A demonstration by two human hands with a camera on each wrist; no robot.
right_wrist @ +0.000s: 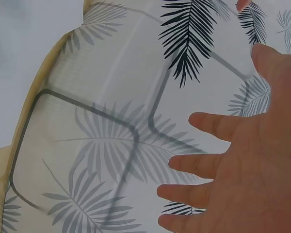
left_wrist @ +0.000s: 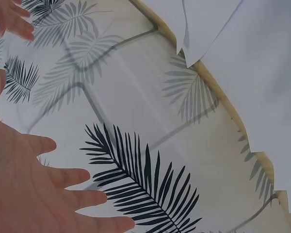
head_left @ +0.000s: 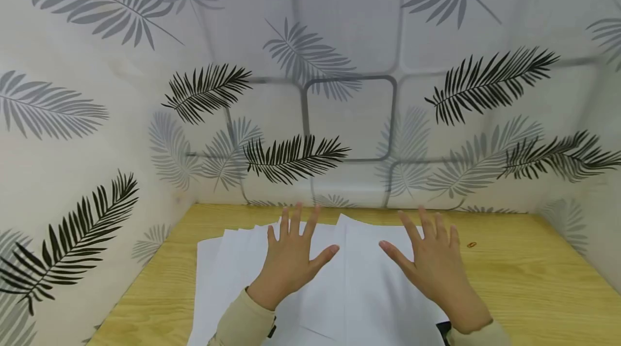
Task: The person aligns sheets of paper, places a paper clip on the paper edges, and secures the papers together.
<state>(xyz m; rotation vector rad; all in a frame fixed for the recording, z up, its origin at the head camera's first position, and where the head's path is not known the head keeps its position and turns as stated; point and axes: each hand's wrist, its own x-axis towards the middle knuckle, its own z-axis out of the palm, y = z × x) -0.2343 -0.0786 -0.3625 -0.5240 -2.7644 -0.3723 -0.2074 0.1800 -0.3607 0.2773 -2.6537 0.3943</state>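
Note:
Several overlapping white paper sheets [head_left: 320, 308] lie fanned on a wooden table. My left hand [head_left: 290, 262] is held over the left part of the sheets, fingers straight and spread, with nothing in it. Over the right part, my right hand [head_left: 434, 265] is spread the same way, also holding nothing. The left wrist view shows the left palm [left_wrist: 29, 194] with its fingers extended and the sheets' edges [left_wrist: 262, 97] at the right. In the right wrist view the right hand's palm [right_wrist: 262, 165] and straight fingers show against the patterned cloth.
A small orange-brown paper clip [head_left: 471, 244] lies on the wooden table [head_left: 524, 281], right of the sheets. Whitish sheeting [head_left: 349, 119] printed with black and grey leaves rises behind the table and along both sides. Dark straps show at both wrists near the beige sleeves [head_left: 245, 319].

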